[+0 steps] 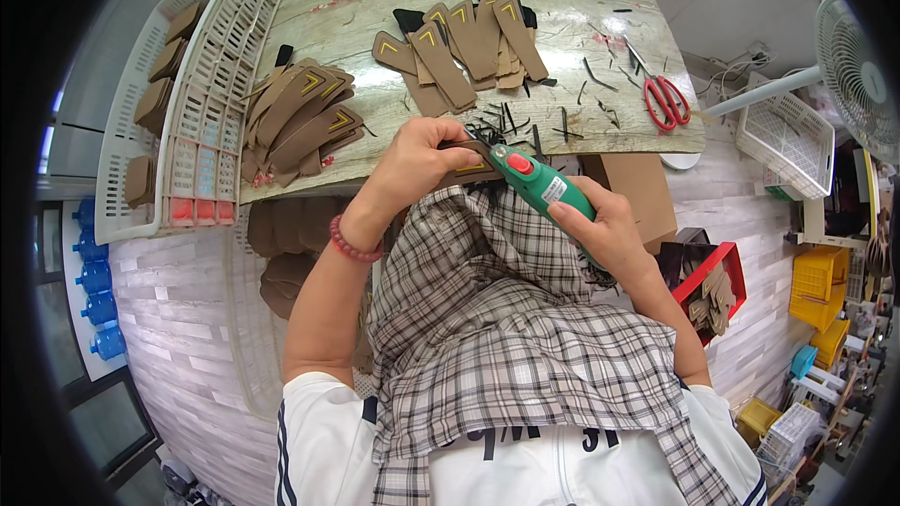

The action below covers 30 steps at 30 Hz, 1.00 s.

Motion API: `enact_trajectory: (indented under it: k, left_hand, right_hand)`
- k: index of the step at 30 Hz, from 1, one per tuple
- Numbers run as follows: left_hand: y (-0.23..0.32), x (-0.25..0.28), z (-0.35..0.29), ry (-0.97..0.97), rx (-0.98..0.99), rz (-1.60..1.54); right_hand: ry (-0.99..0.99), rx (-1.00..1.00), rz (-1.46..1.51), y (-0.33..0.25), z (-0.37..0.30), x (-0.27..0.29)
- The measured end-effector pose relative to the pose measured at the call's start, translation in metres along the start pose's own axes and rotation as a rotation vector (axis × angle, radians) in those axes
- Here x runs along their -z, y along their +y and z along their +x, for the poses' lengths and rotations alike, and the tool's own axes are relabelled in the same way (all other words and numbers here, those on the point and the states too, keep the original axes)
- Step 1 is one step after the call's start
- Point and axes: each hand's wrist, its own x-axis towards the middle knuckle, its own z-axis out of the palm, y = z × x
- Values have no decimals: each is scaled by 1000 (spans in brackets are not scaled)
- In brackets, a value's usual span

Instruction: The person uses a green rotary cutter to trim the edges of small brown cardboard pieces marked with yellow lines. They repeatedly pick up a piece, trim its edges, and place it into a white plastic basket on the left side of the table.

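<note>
My left hand (422, 161) is closed on a brown fabric epaulette (476, 171) with a yellow mark, at the near edge of the table. In my right hand (607, 222) is a green handheld electric cutter (544, 183) with a red button. Its head meets the far end of the held piece, beside black trimmings; the blade itself is too small to make out. Beyond my hands, a fanned group of similar epaulettes (453, 78) lies on the table, some with black ends. Another heap of them (300, 126) sits to the left.
A white plastic crate (202, 131) holding brown pieces stands at the table's left. Black scraps (511, 117) and red-handled scissors (667, 103) lie on the tabletop. At right are a cardboard box (642, 192), a red-rimmed bin (734, 286) and a fan (855, 52). Checked cloth covers my lap.
</note>
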Motion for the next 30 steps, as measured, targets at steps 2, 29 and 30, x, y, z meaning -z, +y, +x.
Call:
enact_trajectory:
  k: [2, 29, 30]
  left_hand:
    - [-9, -1, 5, -1, 10, -25]
    - [-39, -64, -4, 548, -84, -1056]
    - [-38, -65, -2, 562, -95, -1063]
  right_hand:
    - [6, -29, 18, -2, 3, -3]
    - [155, -143, 83, 0, -20, -23]
    - [152, -147, 86, -2, -20, -23]
